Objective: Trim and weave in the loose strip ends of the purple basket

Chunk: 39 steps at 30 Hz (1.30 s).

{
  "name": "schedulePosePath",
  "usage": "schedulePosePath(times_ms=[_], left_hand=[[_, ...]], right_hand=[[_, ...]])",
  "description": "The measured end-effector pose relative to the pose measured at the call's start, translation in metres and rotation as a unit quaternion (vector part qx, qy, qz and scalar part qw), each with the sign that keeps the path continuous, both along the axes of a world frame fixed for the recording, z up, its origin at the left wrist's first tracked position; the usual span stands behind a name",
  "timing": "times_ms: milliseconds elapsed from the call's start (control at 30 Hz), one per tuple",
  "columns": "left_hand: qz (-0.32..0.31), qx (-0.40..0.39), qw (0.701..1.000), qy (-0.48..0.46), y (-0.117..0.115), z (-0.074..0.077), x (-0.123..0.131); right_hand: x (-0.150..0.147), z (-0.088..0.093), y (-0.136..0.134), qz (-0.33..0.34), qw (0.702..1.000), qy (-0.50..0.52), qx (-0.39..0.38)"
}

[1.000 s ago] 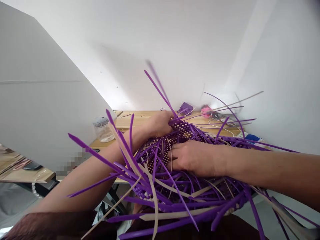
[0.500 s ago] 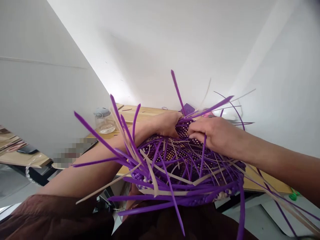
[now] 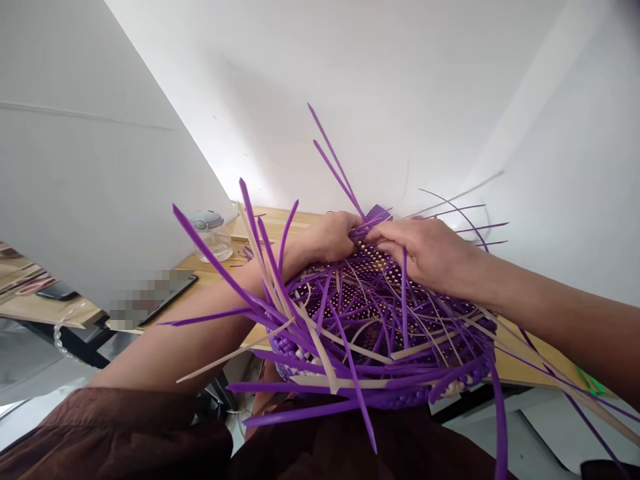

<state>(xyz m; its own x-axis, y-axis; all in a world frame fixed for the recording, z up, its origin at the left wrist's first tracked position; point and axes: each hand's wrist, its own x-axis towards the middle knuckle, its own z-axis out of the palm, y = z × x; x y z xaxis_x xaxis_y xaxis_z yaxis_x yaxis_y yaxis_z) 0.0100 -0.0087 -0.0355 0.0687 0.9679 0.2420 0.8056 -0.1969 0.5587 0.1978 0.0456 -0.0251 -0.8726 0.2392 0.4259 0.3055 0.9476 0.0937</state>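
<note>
A purple and cream woven basket of flat plastic strips rests near my lap, its mouth tilted up. Loose strip ends stick out all around the rim and criss-cross inside. My left hand grips the far rim, with its thumb inside. Close beside it, my right hand pinches a purple strip at the same stretch of rim; the fingertips partly hide it. Two long purple strips rise from between the hands and lean left. Another purple strip hangs below my right fingers.
On the wooden table, a clear jug with a grey lid stands back left. A dark-edged tablet, partly blurred out, lies nearer. Left of it are a beaded strand and another tabletop. A green item lies right. White walls enclose the back.
Two purple strips now rise leftward above my hands, where one stood. The thick strip that pointed right no longer shows there. Both hands have moved slightly and stay at the far rim.
</note>
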Motion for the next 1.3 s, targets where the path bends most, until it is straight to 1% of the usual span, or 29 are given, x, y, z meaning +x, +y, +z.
schedulePosePath(times_ms=[67, 100, 167, 233, 300, 367, 500, 567, 633, 700, 767, 800, 967, 1133, 1300], left_hand=[[-0.001, -0.011, 1.000, -0.011, -0.001, 0.001, -0.001], [0.000, -0.016, 1.000, -0.014, -0.001, 0.001, -0.001], [0.000, -0.023, 0.999, -0.022, 0.000, 0.000, -0.002], [-0.006, -0.027, 0.999, -0.034, 0.003, -0.001, -0.003], [-0.015, -0.016, 0.999, -0.040, 0.005, -0.004, -0.005], [-0.010, 0.001, 0.999, -0.032, 0.008, -0.006, -0.007], [-0.017, 0.008, 0.999, -0.027, 0.009, -0.007, -0.008], [-0.024, 0.011, 0.999, -0.029, 0.008, -0.006, -0.007], [-0.026, 0.014, 0.999, -0.030, 0.007, -0.005, -0.006], [-0.044, 0.022, 0.998, -0.040, 0.008, -0.006, -0.006], [-0.063, 0.038, 0.996, -0.055, 0.010, -0.008, -0.007], [-0.063, 0.046, 0.995, -0.057, 0.011, -0.009, -0.007], [-0.030, 0.057, 0.997, -0.049, 0.018, -0.015, -0.012], [-0.008, 0.042, 0.998, -0.042, 0.018, -0.013, -0.011], [-0.018, 0.054, 0.997, -0.052, 0.020, -0.012, -0.010]], right_hand=[[0.002, 0.005, -0.003, -0.022, 1.000, -0.015, 0.009], [0.002, 0.007, -0.004, -0.011, 1.000, -0.019, 0.018], [0.002, 0.010, -0.004, 0.043, 0.998, -0.030, 0.022], [0.000, 0.011, -0.003, 0.098, 0.994, -0.045, 0.001], [-0.005, 0.009, -0.002, 0.114, 0.992, -0.056, -0.006], [-0.009, 0.008, 0.000, 0.087, 0.994, -0.067, 0.011], [-0.013, 0.009, -0.001, -0.014, 0.996, -0.080, 0.039], [-0.013, 0.009, -0.002, -0.045, 0.995, -0.068, 0.051], [-0.012, 0.007, -0.002, -0.042, 0.995, -0.059, 0.064], [-0.012, 0.004, 0.001, -0.026, 0.995, -0.050, 0.081], [-0.012, 0.001, 0.004, -0.025, 0.994, -0.043, 0.101], [-0.012, -0.001, 0.005, -0.028, 0.992, -0.042, 0.111], [-0.013, -0.008, 0.009, -0.021, 0.985, -0.039, 0.164], [-0.014, -0.011, 0.007, -0.032, 0.979, -0.043, 0.196], [-0.015, -0.013, 0.005, -0.018, 0.974, -0.036, 0.222]])
